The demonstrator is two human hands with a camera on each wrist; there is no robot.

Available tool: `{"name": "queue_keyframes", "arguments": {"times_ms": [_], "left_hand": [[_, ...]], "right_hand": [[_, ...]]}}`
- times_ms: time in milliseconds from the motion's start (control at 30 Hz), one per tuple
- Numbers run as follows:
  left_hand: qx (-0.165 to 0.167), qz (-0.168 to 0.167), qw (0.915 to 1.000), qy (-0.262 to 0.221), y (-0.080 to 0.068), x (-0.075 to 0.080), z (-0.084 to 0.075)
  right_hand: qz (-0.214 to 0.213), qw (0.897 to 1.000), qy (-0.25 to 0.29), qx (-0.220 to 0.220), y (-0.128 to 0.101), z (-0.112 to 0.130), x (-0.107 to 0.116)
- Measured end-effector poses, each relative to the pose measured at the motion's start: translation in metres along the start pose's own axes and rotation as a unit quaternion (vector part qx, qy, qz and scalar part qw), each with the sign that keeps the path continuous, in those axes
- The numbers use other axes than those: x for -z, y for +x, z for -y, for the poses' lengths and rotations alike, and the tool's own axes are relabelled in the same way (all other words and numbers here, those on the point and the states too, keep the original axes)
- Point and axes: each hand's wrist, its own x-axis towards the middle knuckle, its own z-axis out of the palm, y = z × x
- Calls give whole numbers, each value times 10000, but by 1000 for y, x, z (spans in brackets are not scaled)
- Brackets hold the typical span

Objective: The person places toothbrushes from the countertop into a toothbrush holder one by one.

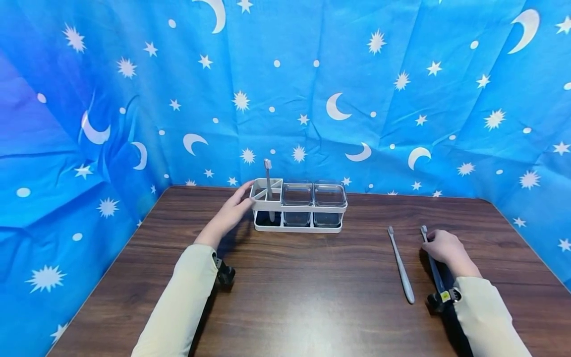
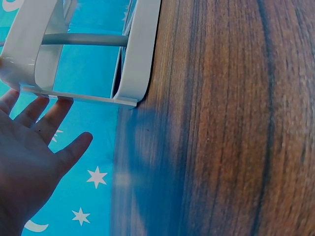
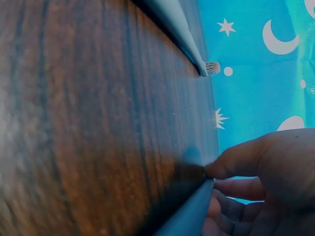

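Observation:
A white holder rack (image 1: pixel 298 207) stands at the far middle of the brown table (image 1: pixel 303 297). A grey toothbrush (image 1: pixel 268 186) stands upright in its left compartment. Two clear cups (image 1: pixel 314 196) fill the other slots. My left hand (image 1: pixel 243 199) rests with straight fingers against the rack's left end; in the left wrist view the left hand's fingertips (image 2: pixel 55 105) touch the rack (image 2: pixel 140 54). My right hand (image 1: pixel 431 243) grips a dark toothbrush (image 1: pixel 434 272) lying on the table. In the right wrist view its thumb and fingers pinch the handle (image 3: pixel 189 214). A second grey toothbrush (image 1: pixel 400 265) (image 3: pixel 177 24) lies free to its left.
Blue cloth with stars and moons (image 1: pixel 357 89) hangs behind and beside the table. The free toothbrush lies about a hand's width from my right hand. Bare wood spans the table's middle and front. Small black cameras sit on both wrists.

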Motion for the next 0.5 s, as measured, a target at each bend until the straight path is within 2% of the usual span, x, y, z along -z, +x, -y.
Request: {"name": "queue_keyframes", "arguments": {"times_ms": [67, 200, 233, 300, 367, 433, 500], "left_hand": [[-46, -9, 10000, 31, -1, 0, -1], [25, 58, 10000, 21, -10, 1, -24], [37, 66, 10000, 4, -11, 1, -24], [81, 65, 9999, 9, -10, 1, -24], [55, 22, 10000, 79, -5, 0, -13], [25, -14, 9999, 108, 0, 0, -1], [39, -34, 9999, 121, 0, 0, -1]], "right_hand": [[-53, 10000, 27, 20, 0, 0, 0], [-135, 9999, 57, 89, -1, 2, 1], [-133, 9998, 79, 92, -1, 2, 2], [-166, 9997, 124, 127, -1, 4, 4], [-183, 9994, 241, 191, -1, 6, 9], [-177, 9984, 477, 265, -1, 10, 15], [-205, 9953, 872, 374, 0, 17, 24]]}}
